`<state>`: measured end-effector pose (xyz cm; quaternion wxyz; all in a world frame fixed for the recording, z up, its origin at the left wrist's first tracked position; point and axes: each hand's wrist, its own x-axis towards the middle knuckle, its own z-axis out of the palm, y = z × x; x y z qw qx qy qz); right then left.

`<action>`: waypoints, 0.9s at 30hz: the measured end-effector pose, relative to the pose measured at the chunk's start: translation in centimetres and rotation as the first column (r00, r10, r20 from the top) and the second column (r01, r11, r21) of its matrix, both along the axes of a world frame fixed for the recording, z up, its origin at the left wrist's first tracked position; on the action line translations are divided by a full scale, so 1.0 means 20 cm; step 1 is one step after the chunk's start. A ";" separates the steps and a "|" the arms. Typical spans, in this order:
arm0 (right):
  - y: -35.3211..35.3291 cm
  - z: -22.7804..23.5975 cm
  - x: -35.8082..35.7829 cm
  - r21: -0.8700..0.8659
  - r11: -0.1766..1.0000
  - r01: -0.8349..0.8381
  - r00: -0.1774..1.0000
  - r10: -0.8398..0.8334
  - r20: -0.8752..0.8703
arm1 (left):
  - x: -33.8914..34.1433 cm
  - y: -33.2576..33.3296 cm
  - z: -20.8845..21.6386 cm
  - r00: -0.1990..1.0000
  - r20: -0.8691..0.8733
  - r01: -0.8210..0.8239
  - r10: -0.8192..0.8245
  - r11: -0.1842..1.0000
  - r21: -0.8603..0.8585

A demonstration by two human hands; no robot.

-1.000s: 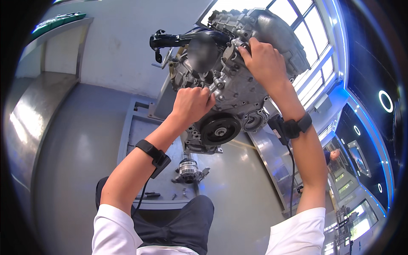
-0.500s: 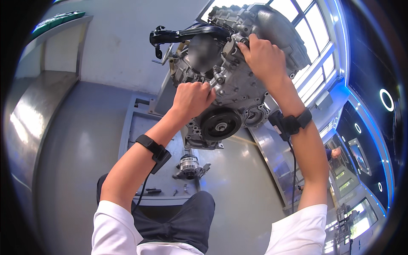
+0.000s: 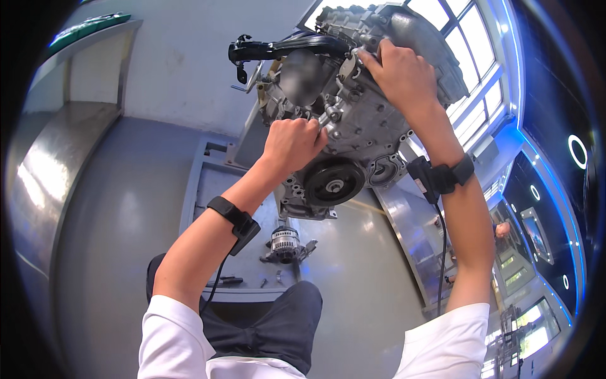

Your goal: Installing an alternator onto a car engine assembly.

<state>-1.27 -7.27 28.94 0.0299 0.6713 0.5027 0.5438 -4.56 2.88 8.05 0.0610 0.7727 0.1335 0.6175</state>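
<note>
A grey metal car engine (image 3: 372, 123) is tilted in front of me, with a black crank pulley (image 3: 334, 183) on its lower face. My left hand (image 3: 291, 144) is closed at the engine's left middle, knuckles up. Whatever its curled fingers grip is hidden beneath them. Higher up on the right, my right hand (image 3: 407, 77) is wrapped over a part of the engine casing, its thumb pointing left and its fingertips mostly out of sight. A black pipe-like part (image 3: 290, 47) runs across the engine's top left.
Below the engine, an alternator (image 3: 285, 243) rests on a grey stand base (image 3: 252, 294) beside small dark tools (image 3: 226, 282). A metal bench (image 3: 69, 145) stands at the left, a green case (image 3: 88, 28) on the shelf above. Cables hang from the black bands on both wrists. Another person's hand (image 3: 502, 229) shows far right.
The engine and both hands appear slightly further right in the picture, as does much of the background. Both hands keep about the same places on the engine.
</note>
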 end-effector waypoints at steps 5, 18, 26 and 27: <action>0.00 0.00 0.07 -0.035 0.999 -0.038 0.999 0.039 0.030 | 0.00 -0.01 0.01 1.000 -0.027 -0.011 0.010 0.999 -0.032; -0.01 -0.05 0.07 -0.057 0.998 -0.002 1.000 0.001 -0.023 | -0.01 -0.01 0.01 1.000 -0.029 -0.011 0.010 0.999 -0.033; -0.01 -0.02 0.08 -0.029 0.996 -0.085 0.996 0.084 -0.036 | 0.01 -0.01 0.01 1.000 -0.019 -0.002 0.002 1.000 -0.020; -0.01 -0.02 0.06 -0.058 0.998 -0.007 0.996 0.002 -0.084 | 0.00 -0.01 0.01 1.000 -0.017 -0.002 0.002 1.000 -0.029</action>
